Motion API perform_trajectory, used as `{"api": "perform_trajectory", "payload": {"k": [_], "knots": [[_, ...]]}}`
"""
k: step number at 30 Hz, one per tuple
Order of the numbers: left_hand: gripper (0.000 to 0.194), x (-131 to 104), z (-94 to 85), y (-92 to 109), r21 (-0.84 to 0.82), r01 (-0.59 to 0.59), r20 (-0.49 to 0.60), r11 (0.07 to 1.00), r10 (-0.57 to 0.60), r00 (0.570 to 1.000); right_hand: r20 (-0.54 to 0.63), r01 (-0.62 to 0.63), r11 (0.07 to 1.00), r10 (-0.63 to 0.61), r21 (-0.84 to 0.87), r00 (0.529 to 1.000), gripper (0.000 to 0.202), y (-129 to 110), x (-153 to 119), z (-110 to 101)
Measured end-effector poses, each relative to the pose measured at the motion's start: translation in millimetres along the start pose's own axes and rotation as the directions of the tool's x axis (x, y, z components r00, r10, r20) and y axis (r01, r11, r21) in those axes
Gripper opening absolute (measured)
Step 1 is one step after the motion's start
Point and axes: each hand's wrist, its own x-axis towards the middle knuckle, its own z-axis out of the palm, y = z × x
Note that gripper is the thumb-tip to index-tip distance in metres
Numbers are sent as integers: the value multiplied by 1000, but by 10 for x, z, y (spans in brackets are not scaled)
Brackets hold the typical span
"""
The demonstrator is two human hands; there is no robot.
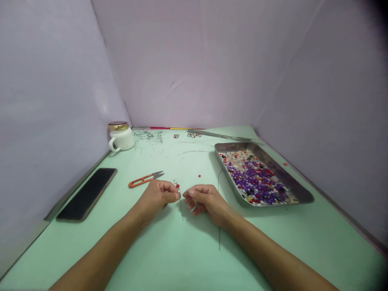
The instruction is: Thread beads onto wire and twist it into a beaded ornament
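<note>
My left hand (160,196) pinches a thin wire strung with small red and white beads (178,186); the bare wire end (182,212) hangs below my fingertips. Just right of it is my right hand (203,199), thumb and index finger pressed together and the other fingers curled. Whether something tiny sits between those fingertips is too small to make out. A metal tray (239,193) of purple, red, white, black and gold beads stands to the right. Orange thread snips (142,179) lie behind my left hand.
A black phone (87,195) lies at the left, with a white lidded mug (123,139) behind it. Wire scraps (151,136), small beaded pieces (194,135) and long wires (221,135) lie at the back. One red bead (199,176) rests behind my right hand. Walls enclose the table.
</note>
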Motion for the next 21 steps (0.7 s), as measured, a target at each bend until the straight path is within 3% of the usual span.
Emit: {"api": "perform_trajectory", "payload": {"k": [5, 11, 17, 21], "knots": [[11, -13, 26, 12, 13, 6, 12, 1000, -6, 1000, 45, 47, 989, -41, -139, 998, 21, -20, 5, -9], [8, -16, 23, 24, 5, 24, 42, 1000, -24, 999, 57, 212, 892, -206, -400, 977, 20, -9, -10, -12], [7, -25, 27, 23, -7, 34, 61, 999, -34, 998, 17, 191, 873, -205, -448, 979, 23, -24, -22, 16], [8, -3, 34, 7, -35, 21, 58, 999, -19, 998, -46, 238, 868, -286, -437, 957, 22, -32, -32, 48]]}}
